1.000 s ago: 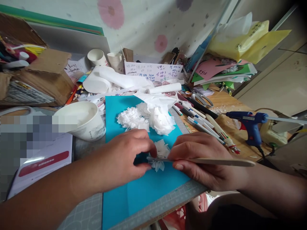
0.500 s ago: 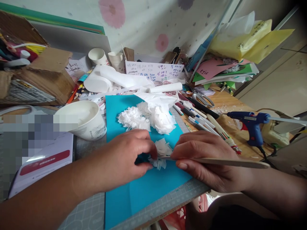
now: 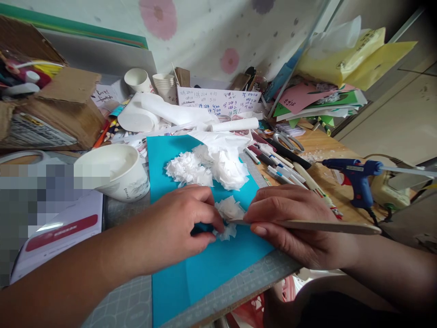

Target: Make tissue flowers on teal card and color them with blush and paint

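My right hand [image 3: 290,223] is closed round a long flat wooden stick [image 3: 327,226] with a rounded end. The stick's narrow tip reaches in among crinkled white tissue paper [image 3: 229,207] on a blue sheet [image 3: 184,282]. From the other side, my left hand [image 3: 186,221] has its fingers curled, and the fingertips pinch the near edge of that tissue paper. Exactly how much paper is between them is partly hidden. Just beyond the hands, two ruffled white tissue clumps [image 3: 189,168] lie on the blue sheet, with flat white tissue sheets [image 3: 218,139] behind them.
Left of the sheet stand a white paper bowl [image 3: 133,187] and a phone [image 3: 64,232]. Pens [image 3: 283,175], scissors [image 3: 288,141] and a blue glue gun [image 3: 358,175] lie to the right. A cardboard box [image 3: 68,109] and stacked paper cups [image 3: 165,86] are at the back.
The wooden stick and my right hand have shifted very slightly, and the tissue at the stick's tip sits a little differently. My left hand stays at the paper.
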Motion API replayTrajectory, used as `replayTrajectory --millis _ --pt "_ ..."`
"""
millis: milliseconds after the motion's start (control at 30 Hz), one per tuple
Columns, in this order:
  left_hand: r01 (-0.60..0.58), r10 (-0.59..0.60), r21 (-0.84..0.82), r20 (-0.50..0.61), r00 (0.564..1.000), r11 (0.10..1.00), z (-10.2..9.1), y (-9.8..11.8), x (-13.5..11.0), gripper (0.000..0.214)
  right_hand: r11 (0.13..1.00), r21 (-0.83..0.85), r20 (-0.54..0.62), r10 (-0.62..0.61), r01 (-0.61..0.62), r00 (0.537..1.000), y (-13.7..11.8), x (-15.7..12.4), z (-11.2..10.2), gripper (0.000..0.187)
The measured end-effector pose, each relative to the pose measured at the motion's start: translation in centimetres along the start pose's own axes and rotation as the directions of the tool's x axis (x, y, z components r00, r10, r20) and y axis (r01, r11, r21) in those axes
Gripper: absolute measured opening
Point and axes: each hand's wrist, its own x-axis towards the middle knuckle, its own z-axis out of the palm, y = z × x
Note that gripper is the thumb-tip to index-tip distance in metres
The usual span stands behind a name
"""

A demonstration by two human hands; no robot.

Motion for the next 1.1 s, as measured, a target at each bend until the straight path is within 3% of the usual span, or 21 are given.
replayTrajectory --millis 300,467,667,900,1100 --pt "0.056 -0.057 0.04 0.034 0.998 0.998 -0.1 0.21 -0.07 0.023 0.997 -0.082 0.003 0.009 -0.009 1.0 0.43 -0.03 -0.31 0.01" --pt "0.028 -0.029 0.044 0.017 0.999 0.999 -0.15 0.17 0.06 0.022 1.0 -0.006 -0.006 0.016 -0.016 1.0 0.21 -0.01 -0.17 0.009" --pt "0.03 -0.031 0.057 0.007 1.0 0.998 -0.02 0.0 -0.08 0.023 0.997 -0.077 0.009 0.026 -0.025 1.0 0.51 0.07 -0.13 0.009" --pt "0.017 -0.016 0.013 -0.056 0.998 1.0 -0.11 -0.15 -0.27 0.013 0.984 0.159 -0.105 0.096 -0.079 0.99 0.46 0.03 -0.75 0.009" --pt "0.021 -0.02 0.018 -0.072 0.997 1.0 -0.06 -0.19 -0.29 0.01 0.991 0.118 -0.061 0.069 -0.062 0.996 0.66 0.28 -0.35 0.007"
